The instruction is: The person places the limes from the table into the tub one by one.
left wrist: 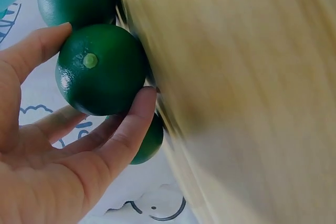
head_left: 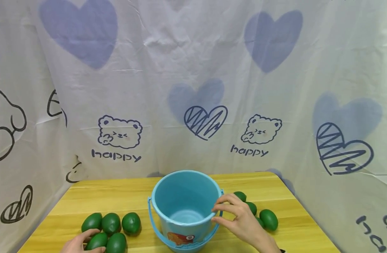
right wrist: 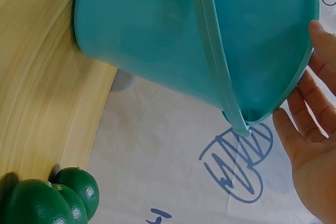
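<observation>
A light blue bucket (head_left: 185,196) stands upright on the wooden table, its handle hanging down the front. My right hand (head_left: 239,218) holds the bucket's right rim with thumb and fingertips; the right wrist view shows the fingers along the rim (right wrist: 313,40). Left of the bucket lie several dark green avocados. Thumb and fingers of my left hand (head_left: 81,242) grip the nearest left avocado (head_left: 97,240). In the left wrist view this avocado (left wrist: 102,69) has its pale stem end toward the camera, and the left hand (left wrist: 68,145) partly wraps it.
Several more avocados (head_left: 268,220) lie right of the bucket, some partly hidden behind my right hand. The yellow wooden table (head_left: 117,191) ends at a white printed curtain (head_left: 168,147) at the back and both sides.
</observation>
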Available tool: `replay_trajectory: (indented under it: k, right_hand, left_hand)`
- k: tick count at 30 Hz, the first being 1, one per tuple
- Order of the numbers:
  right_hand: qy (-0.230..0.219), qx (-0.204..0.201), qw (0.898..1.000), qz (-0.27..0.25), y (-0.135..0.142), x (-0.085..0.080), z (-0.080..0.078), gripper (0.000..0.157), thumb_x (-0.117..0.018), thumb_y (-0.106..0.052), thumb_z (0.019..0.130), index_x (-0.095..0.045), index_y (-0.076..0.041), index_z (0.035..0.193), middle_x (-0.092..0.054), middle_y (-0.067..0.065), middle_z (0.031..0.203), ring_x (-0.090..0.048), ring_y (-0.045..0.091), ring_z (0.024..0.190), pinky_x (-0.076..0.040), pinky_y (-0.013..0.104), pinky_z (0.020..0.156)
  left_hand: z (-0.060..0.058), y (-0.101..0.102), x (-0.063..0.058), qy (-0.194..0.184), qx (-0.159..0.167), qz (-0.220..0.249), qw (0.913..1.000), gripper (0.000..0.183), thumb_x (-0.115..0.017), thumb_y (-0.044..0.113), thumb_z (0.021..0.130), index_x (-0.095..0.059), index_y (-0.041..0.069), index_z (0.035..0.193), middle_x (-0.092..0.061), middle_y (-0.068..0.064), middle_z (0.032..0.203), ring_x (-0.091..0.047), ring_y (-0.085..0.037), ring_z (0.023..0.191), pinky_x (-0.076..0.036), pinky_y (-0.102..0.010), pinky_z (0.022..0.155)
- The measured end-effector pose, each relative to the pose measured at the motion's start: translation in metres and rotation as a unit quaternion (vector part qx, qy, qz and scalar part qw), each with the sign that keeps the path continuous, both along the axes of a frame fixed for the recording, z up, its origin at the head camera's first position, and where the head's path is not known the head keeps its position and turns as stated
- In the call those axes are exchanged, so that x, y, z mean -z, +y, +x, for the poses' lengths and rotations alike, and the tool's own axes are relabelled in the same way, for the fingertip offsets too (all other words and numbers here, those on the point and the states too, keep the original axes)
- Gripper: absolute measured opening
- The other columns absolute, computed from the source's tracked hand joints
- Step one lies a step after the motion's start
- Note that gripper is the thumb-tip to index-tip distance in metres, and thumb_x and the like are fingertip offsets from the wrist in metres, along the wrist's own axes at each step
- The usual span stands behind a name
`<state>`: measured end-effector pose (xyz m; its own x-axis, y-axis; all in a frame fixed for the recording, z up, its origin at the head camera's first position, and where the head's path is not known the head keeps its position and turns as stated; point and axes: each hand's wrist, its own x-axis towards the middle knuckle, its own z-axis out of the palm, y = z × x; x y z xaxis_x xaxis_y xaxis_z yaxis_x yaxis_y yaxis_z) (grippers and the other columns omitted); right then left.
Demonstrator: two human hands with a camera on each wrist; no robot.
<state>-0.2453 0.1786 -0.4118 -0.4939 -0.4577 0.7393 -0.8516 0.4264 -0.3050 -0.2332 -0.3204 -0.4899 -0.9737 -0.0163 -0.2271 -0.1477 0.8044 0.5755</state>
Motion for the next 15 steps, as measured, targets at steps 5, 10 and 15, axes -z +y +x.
replay_trajectory:
  k: [5,10,15]
  right_hand:
    - [0.0,0.001,1.0,0.002,-0.0009,-0.0003,0.0,0.016,-0.08,-0.024,0.081,-0.073,-0.02,0.096,-0.062,-0.008,0.105,-0.057,0.009,0.099,-0.055,0.026,0.083]
    - [-0.002,0.002,1.0,0.002,-0.0007,-0.0011,-0.0007,0.017,-0.08,-0.024,0.081,-0.073,-0.022,0.097,-0.062,-0.008,0.105,-0.057,0.009,0.1,-0.055,0.026,0.084]
    - [-0.01,0.004,1.0,0.001,-0.0003,0.0001,0.0005,0.016,-0.079,-0.024,0.082,-0.073,-0.022,0.096,-0.063,-0.008,0.105,-0.057,0.009,0.1,-0.055,0.027,0.085]
  left_hand:
    - [0.0003,-0.0028,-0.0006,-0.011,-0.01,0.018,0.9997,0.068,-0.075,0.041,0.082,-0.057,-0.006,0.127,-0.07,-0.008,0.096,-0.066,-0.024,0.083,-0.056,-0.042,0.067]
    - [0.0003,-0.0045,-0.0019,-0.002,-0.012,0.036,0.9993,0.066,-0.076,0.039,0.081,-0.058,-0.005,0.127,-0.069,-0.009,0.099,-0.065,-0.023,0.086,-0.056,-0.041,0.068]
    - [-0.0002,-0.0083,-0.0056,0.0,-0.013,0.055,0.9984,0.062,-0.072,0.035,0.083,-0.055,-0.002,0.13,-0.068,-0.012,0.102,-0.063,-0.023,0.085,-0.054,-0.038,0.064]
